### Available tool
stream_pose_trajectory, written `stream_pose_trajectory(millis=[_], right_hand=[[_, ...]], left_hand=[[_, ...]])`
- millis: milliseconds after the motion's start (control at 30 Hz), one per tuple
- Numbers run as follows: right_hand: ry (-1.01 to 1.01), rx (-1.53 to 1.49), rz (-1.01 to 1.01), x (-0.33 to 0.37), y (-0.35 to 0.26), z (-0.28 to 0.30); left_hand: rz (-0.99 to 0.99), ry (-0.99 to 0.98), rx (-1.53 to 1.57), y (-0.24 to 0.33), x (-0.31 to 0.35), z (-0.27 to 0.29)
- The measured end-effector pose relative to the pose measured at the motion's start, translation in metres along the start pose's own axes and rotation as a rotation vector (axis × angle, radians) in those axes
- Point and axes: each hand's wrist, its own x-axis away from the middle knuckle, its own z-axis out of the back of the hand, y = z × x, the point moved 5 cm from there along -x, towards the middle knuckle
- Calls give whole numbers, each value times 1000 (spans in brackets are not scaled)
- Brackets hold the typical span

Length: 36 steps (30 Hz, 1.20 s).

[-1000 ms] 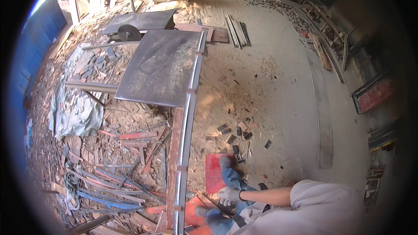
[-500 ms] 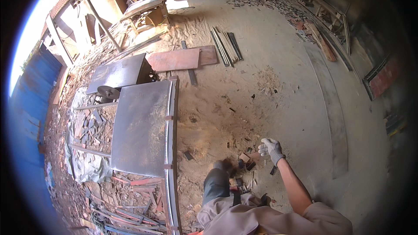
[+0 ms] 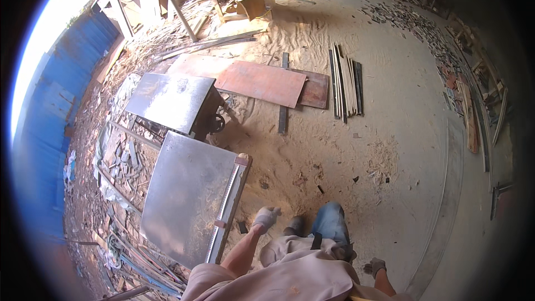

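My left hand (image 3: 267, 218), in a pale work glove, hangs just right of the metal-topped saw table (image 3: 189, 189), apart from its edge. Its fingers are loosely bent, and I see nothing in them. Low on the right, my right hand (image 3: 376, 267) swings beside my body in a glove that looks darker in shadow. Its fingers are slightly apart, with nothing visible in them. A toothed strip (image 3: 224, 212) runs along the table's right edge, held by reddish blocks. Beyond the table stands a second metal-topped machine (image 3: 170, 100) with a dark handwheel (image 3: 215, 124).
Reddish boards (image 3: 262, 82) lie on the sandy floor ahead, beside a bundle of strips (image 3: 346, 81). Wood scraps (image 3: 120, 161) cover the left ground along a blue metal fence (image 3: 50, 134). A long flat strip (image 3: 446, 200) lies on the right. Sawdust (image 3: 382, 159) is scattered ahead.
My view has turned left and moved forward. My left hand has come into sight beside the table, while my right hand has dropped toward the lower edge. My other leg is now forward.
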Motion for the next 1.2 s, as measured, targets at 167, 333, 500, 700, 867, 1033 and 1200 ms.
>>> stream_pose_trajectory(millis=[167, 333, 500, 700, 867, 1033, 1200], right_hand=[[62, -42, -58, -58, -287, -42], [-114, 148, 255, -66, -682, -211], [-435, 245, 510, -29, -982, -471], [-447, 460, 444, -114, -1144, -796], [-438, 533, 350, -298, -1201, -1058], [-414, 279, 147, -437, -1215, -1255], [-368, 274, 478, -372, -1222, -1281]], left_hand=[[-190, 32, -25, 244, -181, -27], [78, 159, -131, 342, -344, -40], [36, 285, -204, 382, -528, -49], [86, 207, -244, 377, -764, -65], [-95, 352, -362, 380, -920, -4], [-23, 389, -323, 347, -1002, 46], [156, 437, -204, 335, -995, 54]])
